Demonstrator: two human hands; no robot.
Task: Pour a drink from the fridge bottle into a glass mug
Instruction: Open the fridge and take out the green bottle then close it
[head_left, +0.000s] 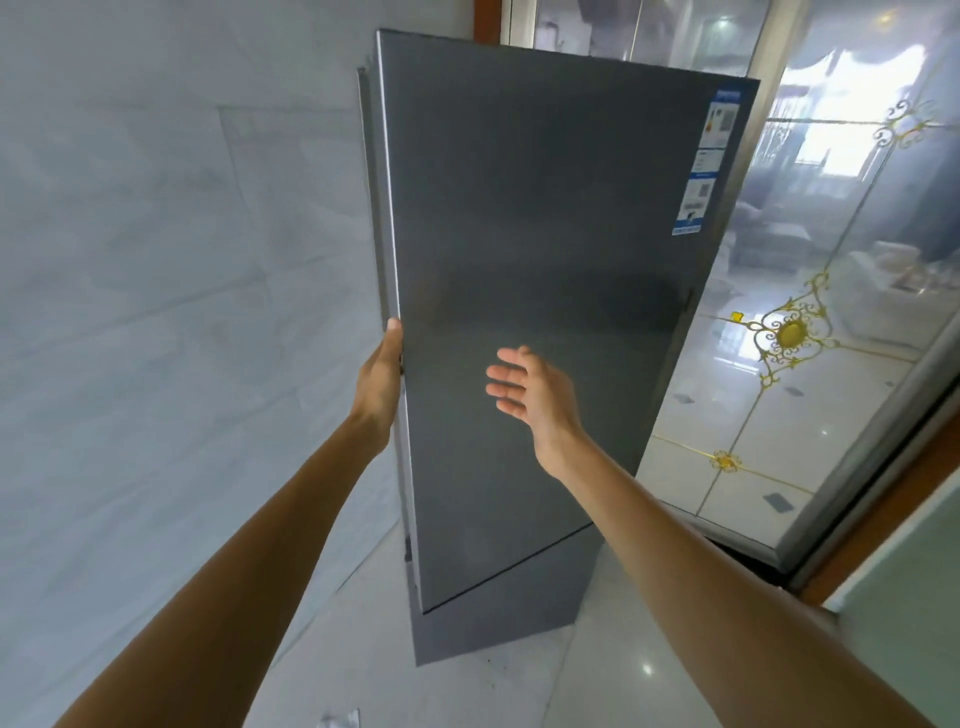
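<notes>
1. Filling the left of the view, a pale wall (156, 260) of large marble-look tiles, smooth and faintly veined, runs up to the fridge (519, 519).
2. The left hand (382, 371) grips the left edge of the upper door (545, 234). Its thumb lies along the front and the fingers wrap behind, out of sight. This looks like the opening side, so the hold suits pulling the door open.
3. The upper door is a tall, flat slab, dark grey with a dull metallic sheen and a bright line down its left rim. A shorter lower door (498, 618) sits beneath. The bottle is not visible and is presumably shut inside; no glass mug shows either.
4. The right hand (530, 387) hovers before the door face, fingers straight and slightly apart, holding nothing. It is probably kept free to reach in.
5. Printed labels (709, 156) are stuck in the door's upper right corner.
6. A glossy glass panel (831, 364) with gilt scrollwork mirrors a bright room.
</notes>
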